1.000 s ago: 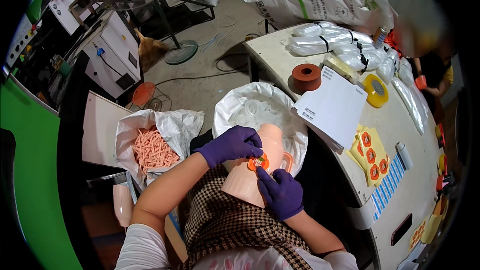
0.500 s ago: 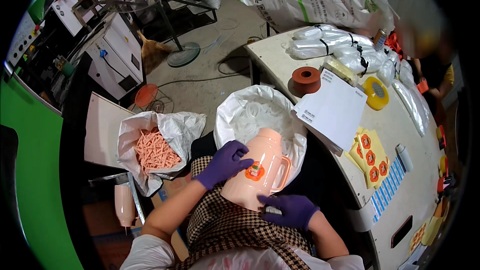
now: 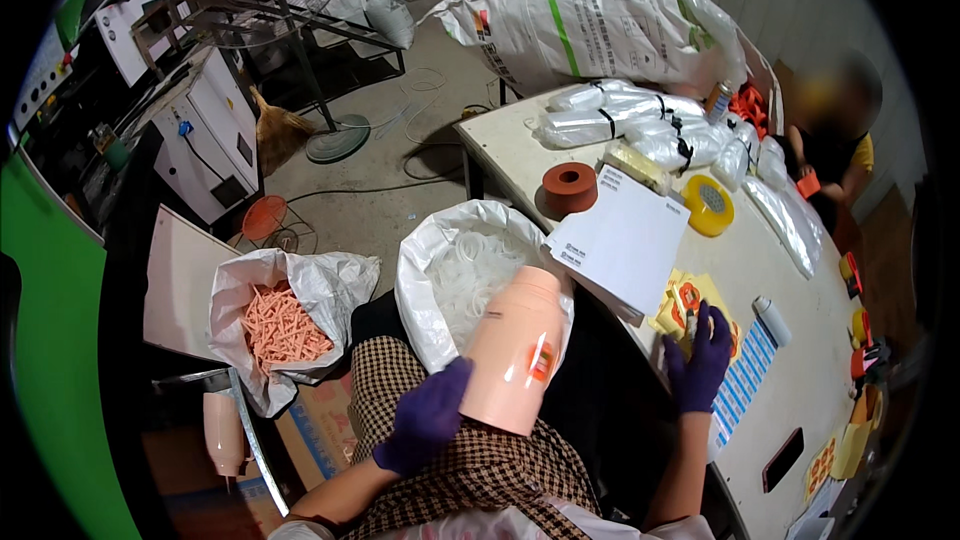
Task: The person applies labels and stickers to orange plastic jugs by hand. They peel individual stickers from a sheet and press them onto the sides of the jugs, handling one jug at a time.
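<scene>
My left hand [image 3: 425,420], in a purple glove, grips the lower left side of a pale pink thermos jug [image 3: 512,360]. The jug leans over my lap with its neck away from me and slightly right. A red-orange flower sticker [image 3: 541,361] shows on its right side; its handle is hidden. My right hand [image 3: 702,358], also gloved in purple, is over the table beside yellow sheets of flower stickers [image 3: 665,312]. Its thumb and fingers are spread. A small pale thing shows between them, and I cannot make out whether it is touched.
A white sack of clear rings [image 3: 410,290] stands beyond the jug, and a sack of pink strips [image 3: 225,310] to its left. On the table [image 3: 640,380] lie papers [image 3: 625,240], tape rolls [image 3: 570,188], wrapped plastic bundles [image 3: 640,120] and a phone [image 3: 783,460]. A person [image 3: 835,155] sits far right.
My right hand has left the jug and moved right to the sticker sheets. The jug has turned, its sticker now farther right and its handle out of sight. My left hand has shifted lower on it.
</scene>
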